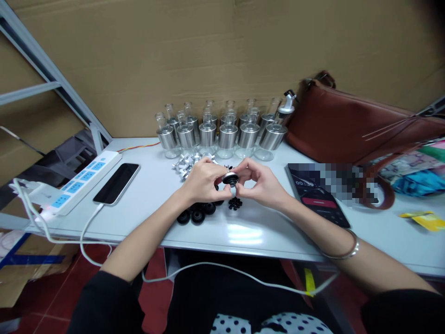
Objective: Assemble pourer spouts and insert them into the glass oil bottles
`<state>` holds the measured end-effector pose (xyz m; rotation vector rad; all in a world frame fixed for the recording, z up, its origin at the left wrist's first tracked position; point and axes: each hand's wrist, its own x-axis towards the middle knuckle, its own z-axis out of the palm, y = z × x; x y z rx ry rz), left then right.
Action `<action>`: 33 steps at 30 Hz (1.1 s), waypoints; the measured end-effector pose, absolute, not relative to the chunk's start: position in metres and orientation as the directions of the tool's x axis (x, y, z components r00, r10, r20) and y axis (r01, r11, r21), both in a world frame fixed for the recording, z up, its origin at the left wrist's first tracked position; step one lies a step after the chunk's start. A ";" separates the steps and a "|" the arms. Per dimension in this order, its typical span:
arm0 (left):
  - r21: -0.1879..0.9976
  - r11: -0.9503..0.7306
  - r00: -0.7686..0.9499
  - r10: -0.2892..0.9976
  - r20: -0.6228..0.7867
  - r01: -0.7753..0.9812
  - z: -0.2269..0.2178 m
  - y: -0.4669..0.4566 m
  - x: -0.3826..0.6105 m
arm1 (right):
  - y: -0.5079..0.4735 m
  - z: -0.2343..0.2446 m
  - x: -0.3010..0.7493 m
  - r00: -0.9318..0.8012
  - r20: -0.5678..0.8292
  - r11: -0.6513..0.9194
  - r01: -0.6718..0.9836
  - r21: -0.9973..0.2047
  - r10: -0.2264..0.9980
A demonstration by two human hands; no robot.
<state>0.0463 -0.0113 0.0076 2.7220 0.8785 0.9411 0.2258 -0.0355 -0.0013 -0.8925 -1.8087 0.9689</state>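
Note:
Between my fingertips is a bottle pourer top, a round silver-rimmed piece with a black ribbed stopper pointing down. My left hand pinches it from the left, thumb and fingers closed. From the other side my right hand grips it with thumb and forefinger near the stopper. Just below lie small black round parts in a cluster. Larger black round caps sit under and beside my left wrist. Behind that hand is a pile of silver-white spout parts, partly hidden.
Several glass bottles with metal sleeves stand at the back; one at the right bears a pourer. A power strip and a charging phone lie left. To the right are a tablet, a brown bag and a yellow packet.

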 end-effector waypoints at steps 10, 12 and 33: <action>0.182 -0.873 0.595 0.447 0.667 0.452 0.005 -0.008 0.043 | -0.032 0.002 0.228 -0.325 0.317 0.363 0.088 -0.928 0.891; 0.232 -0.884 0.583 0.446 0.679 0.406 0.007 -0.009 0.043 | -0.030 0.000 0.228 -0.320 0.320 0.356 0.058 -0.933 0.892; 0.340 -0.801 0.495 0.579 0.647 0.493 -0.004 0.000 0.042 | -0.021 0.004 0.238 -0.242 0.345 0.419 0.423 -0.803 0.907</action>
